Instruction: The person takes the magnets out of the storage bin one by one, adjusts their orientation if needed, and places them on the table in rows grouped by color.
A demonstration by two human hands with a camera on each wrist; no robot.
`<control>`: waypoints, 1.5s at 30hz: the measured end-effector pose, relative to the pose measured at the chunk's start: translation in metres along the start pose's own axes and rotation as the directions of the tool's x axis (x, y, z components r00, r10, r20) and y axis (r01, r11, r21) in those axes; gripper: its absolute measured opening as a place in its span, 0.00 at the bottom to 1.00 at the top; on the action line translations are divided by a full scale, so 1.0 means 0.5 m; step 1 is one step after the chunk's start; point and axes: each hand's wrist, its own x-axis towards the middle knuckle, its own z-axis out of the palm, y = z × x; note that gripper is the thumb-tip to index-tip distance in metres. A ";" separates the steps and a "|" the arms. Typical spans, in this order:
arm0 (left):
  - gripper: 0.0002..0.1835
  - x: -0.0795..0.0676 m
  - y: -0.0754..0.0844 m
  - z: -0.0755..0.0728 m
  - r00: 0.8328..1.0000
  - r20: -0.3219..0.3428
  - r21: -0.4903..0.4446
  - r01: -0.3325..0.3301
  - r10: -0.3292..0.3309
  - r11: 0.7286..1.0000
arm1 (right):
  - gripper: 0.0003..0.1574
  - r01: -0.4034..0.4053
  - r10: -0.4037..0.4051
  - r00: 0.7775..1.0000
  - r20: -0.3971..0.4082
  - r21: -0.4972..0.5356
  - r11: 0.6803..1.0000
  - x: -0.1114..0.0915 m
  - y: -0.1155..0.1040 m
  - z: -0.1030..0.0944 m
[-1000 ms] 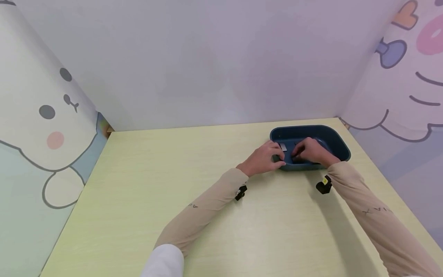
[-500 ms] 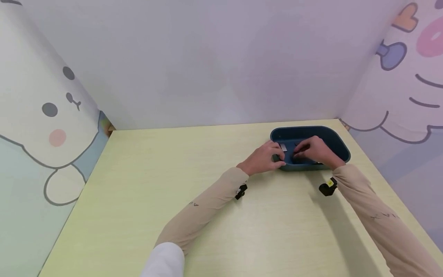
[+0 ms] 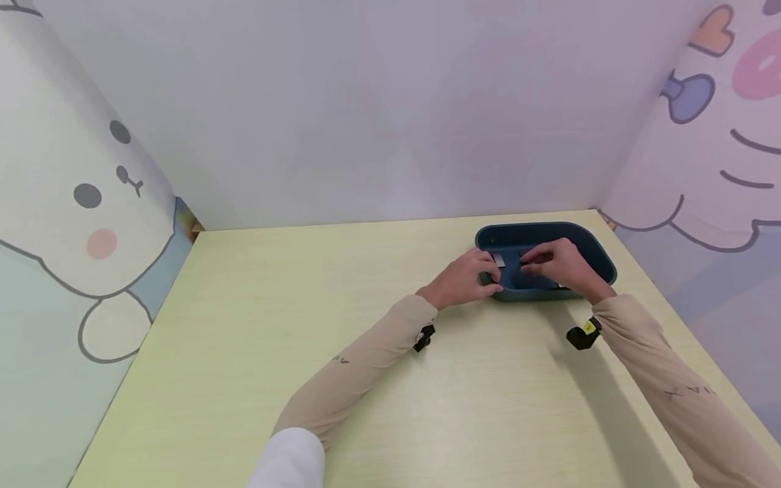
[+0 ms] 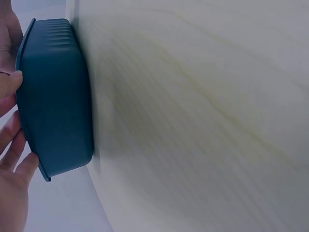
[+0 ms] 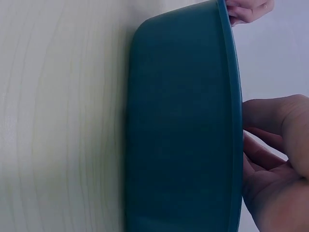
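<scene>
A dark blue-green plastic basin (image 3: 588, 254) stands at the table's far right. My left hand (image 3: 466, 278) holds its near left corner, thumb and fingers at the rim; in the left wrist view, the same hand (image 4: 14, 179) touches that rim. Inside the basin, my right hand (image 3: 564, 266) has thumb and fingers brought close together, low over the floor. Whether anything small is between those fingertips cannot be made out. The right wrist view has the basin's wall (image 5: 186, 125) hiding the tips of the right hand (image 5: 280, 164). A small white piece (image 3: 499, 260) lies inside, near the left fingers.
The pale wooden table (image 3: 274, 325) extends to the left and front of the basin. A plain wall (image 3: 366, 135) rises behind, and cartoon-printed panels (image 3: 726, 183) stand at both sides. Black wrist cameras (image 3: 584, 334) hang below the forearms.
My right hand has shifted slightly right and upward inside the basin, its forearm moving right as well. The left hand and the basin have stayed in place.
</scene>
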 end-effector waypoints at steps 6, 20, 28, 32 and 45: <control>0.08 -0.001 0.002 0.000 1.000 0.005 -0.002 0.005 -0.005 1.000 | 0.12 0.000 0.000 1.000 -0.013 0.015 1.000 -0.012 0.003 -0.001; 0.08 0.002 0.002 -0.003 1.000 0.001 0.005 -0.003 0.003 1.000 | 0.16 0.070 -0.067 0.996 -0.059 0.051 0.996 -0.046 -0.017 -0.011; 0.08 0.002 0.004 -0.002 1.000 0.016 0.012 0.009 -0.009 1.000 | 0.15 0.088 -0.083 0.995 -0.057 0.097 0.991 -0.070 -0.028 -0.009; 0.07 0.002 0.008 -0.005 0.999 0.029 0.012 0.023 -0.023 1.000 | 0.15 0.091 -0.086 0.995 -0.053 0.112 0.989 -0.078 -0.034 -0.009; 0.07 -0.002 0.011 -0.008 0.999 0.030 0.018 0.025 -0.026 1.000 | 0.14 0.129 -0.123 0.991 -0.045 0.158 0.979 -0.101 -0.052 0.002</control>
